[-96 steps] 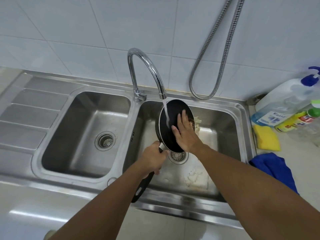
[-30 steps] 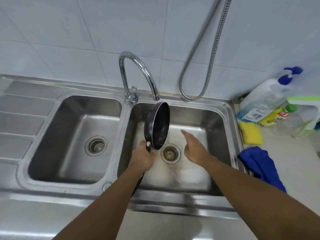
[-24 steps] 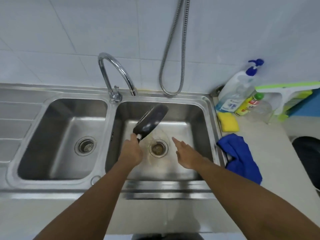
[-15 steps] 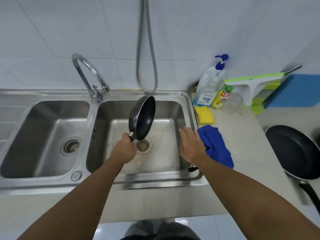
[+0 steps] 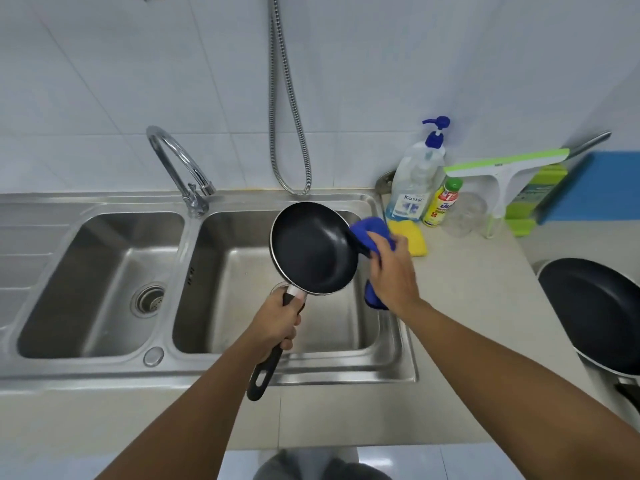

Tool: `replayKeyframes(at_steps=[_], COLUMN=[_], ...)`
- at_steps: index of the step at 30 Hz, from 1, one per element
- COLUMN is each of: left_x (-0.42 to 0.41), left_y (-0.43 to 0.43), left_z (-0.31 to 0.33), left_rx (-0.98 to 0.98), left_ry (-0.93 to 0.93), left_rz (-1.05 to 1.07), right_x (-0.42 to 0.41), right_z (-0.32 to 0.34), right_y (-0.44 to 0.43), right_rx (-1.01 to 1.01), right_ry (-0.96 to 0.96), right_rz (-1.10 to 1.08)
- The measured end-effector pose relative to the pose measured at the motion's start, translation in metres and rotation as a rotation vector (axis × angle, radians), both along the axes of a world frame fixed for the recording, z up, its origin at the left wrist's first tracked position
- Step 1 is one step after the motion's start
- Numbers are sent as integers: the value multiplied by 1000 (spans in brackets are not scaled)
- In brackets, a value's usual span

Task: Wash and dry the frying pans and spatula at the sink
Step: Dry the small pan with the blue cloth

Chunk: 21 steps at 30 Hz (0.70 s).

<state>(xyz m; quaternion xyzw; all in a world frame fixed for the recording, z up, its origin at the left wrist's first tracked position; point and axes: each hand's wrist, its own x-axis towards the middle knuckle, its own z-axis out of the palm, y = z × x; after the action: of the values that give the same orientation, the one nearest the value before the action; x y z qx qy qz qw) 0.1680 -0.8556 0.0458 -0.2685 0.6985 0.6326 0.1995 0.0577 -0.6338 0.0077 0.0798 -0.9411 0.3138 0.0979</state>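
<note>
A small black frying pan (image 5: 311, 247) hangs over the right sink basin (image 5: 242, 306), its inside facing me. My left hand (image 5: 277, 323) grips its black handle. My right hand (image 5: 393, 271) holds a blue cloth (image 5: 372, 232) against the pan's right rim. A larger black frying pan (image 5: 595, 310) rests on the counter at the far right. No spatula is in view.
The faucet (image 5: 176, 161) stands between the two basins with no water running. The left basin (image 5: 97, 285) has a drain. A yellow sponge (image 5: 412, 237), soap pump bottle (image 5: 415, 181), small yellow bottle (image 5: 443, 202) and green squeegee (image 5: 502, 168) crowd the back right counter.
The water has stopped. My right hand left the sink, picked up the blue cloth from the counter and brought it to the pan's rim. The pan turned to face me.
</note>
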Motion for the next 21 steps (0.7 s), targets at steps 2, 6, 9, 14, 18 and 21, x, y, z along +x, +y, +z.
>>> replayKeyframes(at_steps=[2, 6, 9, 14, 18, 21], left_x=[0, -3, -12, -14, -14, -23], left_y=[0, -5, -28, -56, -46, -43], left_z=[2, 6, 4, 6, 13, 17], left_rx=[-13, -147, -254, -108, -3, -37], left_ry=[2, 72, 118, 56, -3, -49], left_rz=[-37, -126, -88, -51, -151, -250], right_x=[-18, -27, -12, -30, -74, -88], right_z=[18, 32, 27, 9, 7, 25], right_y=[-42, -107, -111, -68, -57, -79], right_rx=[-71, -200, -193, 380, 748, 709], right_ry=[75, -59, -131, -151, -50, 48], right_rz=[152, 352, 605, 630, 446, 309])
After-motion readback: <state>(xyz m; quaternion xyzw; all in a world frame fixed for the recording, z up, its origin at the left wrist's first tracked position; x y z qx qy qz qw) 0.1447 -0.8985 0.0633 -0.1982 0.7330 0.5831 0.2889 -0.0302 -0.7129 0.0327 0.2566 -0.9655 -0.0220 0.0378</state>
